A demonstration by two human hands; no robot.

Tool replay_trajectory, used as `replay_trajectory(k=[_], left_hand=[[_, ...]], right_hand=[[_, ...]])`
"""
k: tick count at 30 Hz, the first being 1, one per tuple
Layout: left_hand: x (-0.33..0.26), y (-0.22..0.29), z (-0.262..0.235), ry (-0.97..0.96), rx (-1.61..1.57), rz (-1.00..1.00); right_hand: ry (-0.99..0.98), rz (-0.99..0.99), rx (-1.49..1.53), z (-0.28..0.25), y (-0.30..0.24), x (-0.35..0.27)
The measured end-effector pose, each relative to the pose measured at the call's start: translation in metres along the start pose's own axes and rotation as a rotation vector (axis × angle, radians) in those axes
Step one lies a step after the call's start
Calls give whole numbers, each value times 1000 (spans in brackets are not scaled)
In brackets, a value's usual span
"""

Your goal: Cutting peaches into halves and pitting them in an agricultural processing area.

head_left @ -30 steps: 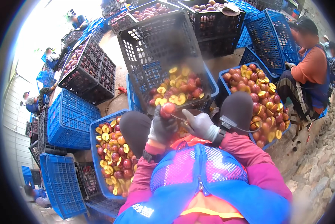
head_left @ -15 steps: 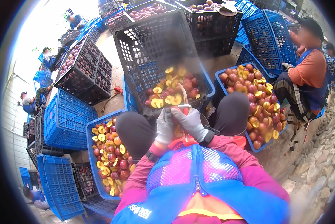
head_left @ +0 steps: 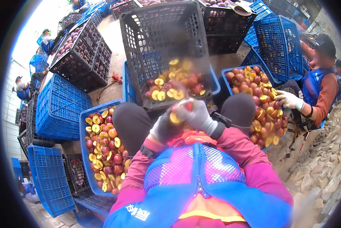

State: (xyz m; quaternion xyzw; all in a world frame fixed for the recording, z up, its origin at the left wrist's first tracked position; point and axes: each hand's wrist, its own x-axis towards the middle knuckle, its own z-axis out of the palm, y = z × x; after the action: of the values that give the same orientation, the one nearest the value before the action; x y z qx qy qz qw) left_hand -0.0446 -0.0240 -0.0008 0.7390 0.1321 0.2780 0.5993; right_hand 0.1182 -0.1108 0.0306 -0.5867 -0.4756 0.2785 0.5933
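Note:
In front of my body, my left hand [head_left: 166, 127] is closed around a plum [head_left: 175, 118] whose yellow cut flesh shows. Against it, my right hand [head_left: 201, 117] grips a small red-handled tool [head_left: 187, 103], apparently a knife; its blade is smeared by motion. Both hands wear pale gloves, and they touch or nearly touch. Just beyond them a black crate [head_left: 161, 22] tilts toward me, with whole plums and cut halves [head_left: 170, 94] along its low side. Between my knees and the crate, part of the hands' contact is blurred.
Blue crates of halved plums stand beside my left knee [head_left: 119, 114] and right knee [head_left: 238, 114]. A co-worker's gloved hand [head_left: 288, 99] reaches over the right one. Stacked blue crates [head_left: 60, 106] and black crates [head_left: 83, 57] rise at left; stones [head_left: 322, 171] cover the ground at right.
My hands have turned and shifted slightly, and the plum's yellow cut face now shows. The co-worker's hand has come over the right crate. The whole view has tilted a little.

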Motion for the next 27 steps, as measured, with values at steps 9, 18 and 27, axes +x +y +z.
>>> replay_trajectory(k=[9, 18, 27], left_hand=[[18, 28, -55, 337, -578, -599], [-106, 8, -285, 564, 1111, -658], [160, 30, -68, -85, 1089, -64]], right_hand=[[74, 427, 469, -18, 19, 43], [297, 317, 358, -111, -13, 81], [305, 215, 319, -149, -13, 52]])
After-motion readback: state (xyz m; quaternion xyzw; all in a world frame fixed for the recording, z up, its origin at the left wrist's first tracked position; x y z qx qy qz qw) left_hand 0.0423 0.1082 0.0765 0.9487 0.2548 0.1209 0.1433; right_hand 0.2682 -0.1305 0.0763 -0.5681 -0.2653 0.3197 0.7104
